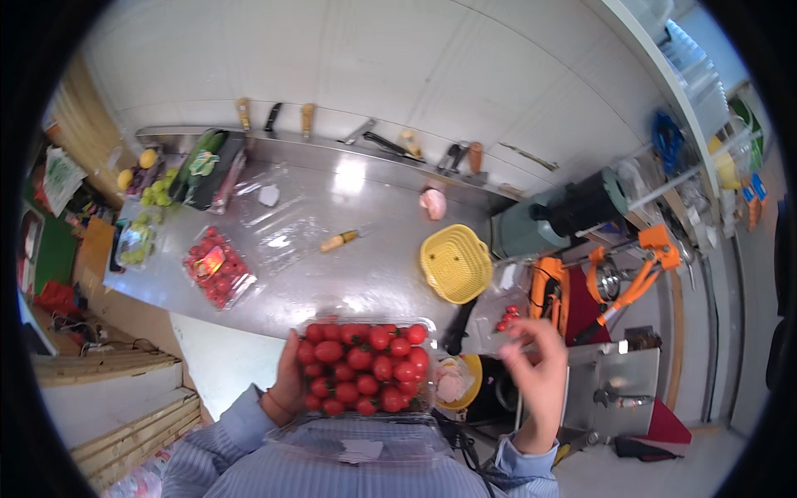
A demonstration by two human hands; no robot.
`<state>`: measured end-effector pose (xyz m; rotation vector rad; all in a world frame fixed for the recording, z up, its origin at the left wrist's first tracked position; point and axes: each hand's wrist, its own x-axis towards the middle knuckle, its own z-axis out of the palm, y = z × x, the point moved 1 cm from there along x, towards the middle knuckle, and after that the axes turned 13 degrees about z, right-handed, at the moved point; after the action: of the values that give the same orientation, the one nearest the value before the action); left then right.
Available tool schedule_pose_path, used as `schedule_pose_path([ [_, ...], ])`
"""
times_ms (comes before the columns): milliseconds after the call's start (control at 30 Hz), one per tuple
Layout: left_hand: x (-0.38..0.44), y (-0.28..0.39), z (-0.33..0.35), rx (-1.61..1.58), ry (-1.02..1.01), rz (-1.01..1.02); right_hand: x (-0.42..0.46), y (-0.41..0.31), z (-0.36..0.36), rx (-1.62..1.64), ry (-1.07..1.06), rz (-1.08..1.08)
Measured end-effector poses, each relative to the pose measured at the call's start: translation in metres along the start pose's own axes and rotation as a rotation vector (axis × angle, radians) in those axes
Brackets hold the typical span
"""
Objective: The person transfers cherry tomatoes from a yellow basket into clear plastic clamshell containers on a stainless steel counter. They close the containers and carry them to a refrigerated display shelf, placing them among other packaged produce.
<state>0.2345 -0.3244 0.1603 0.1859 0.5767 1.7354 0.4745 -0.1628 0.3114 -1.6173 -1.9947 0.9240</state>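
Note:
My left hand (287, 380) grips the left side of a clear plastic clamshell box (429, 398) full of cherry tomatoes (359, 358), its lid (373, 445) folded open against my shirt. My right hand (535, 358) is raised to the right of the box, fingers bent and slightly blurred; whether it pinches anything cannot be told. Just beyond its fingertips, a few small tomatoes (509, 316) lie at the counter's right end. A yellow plastic basket (456, 264) stands behind them to the left. Another packed box of cherry tomatoes (218, 267) lies on the left of the counter.
On the steel counter (373, 292) are a wooden-handled knife (339, 241), plastic wrap (280, 230), grapes (159, 192), wrapped cucumbers (202, 162) and a pink lump (433, 204). A grey-green appliance (529, 227) and orange-framed equipment (548, 289) stand right. Below is a yellow bin (470, 380).

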Motion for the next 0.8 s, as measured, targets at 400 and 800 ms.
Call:
schedule_pose_path([
  [400, 0.000, 0.000, -0.008, -0.021, 0.030, 0.039, 0.122, 0.324, 0.069, -0.642, 0.233, 0.605],
  [800, 0.002, -0.003, -0.009, -0.020, 0.063, 0.084, 0.000, 0.022, 0.033, 0.286, -0.331, -0.036],
])
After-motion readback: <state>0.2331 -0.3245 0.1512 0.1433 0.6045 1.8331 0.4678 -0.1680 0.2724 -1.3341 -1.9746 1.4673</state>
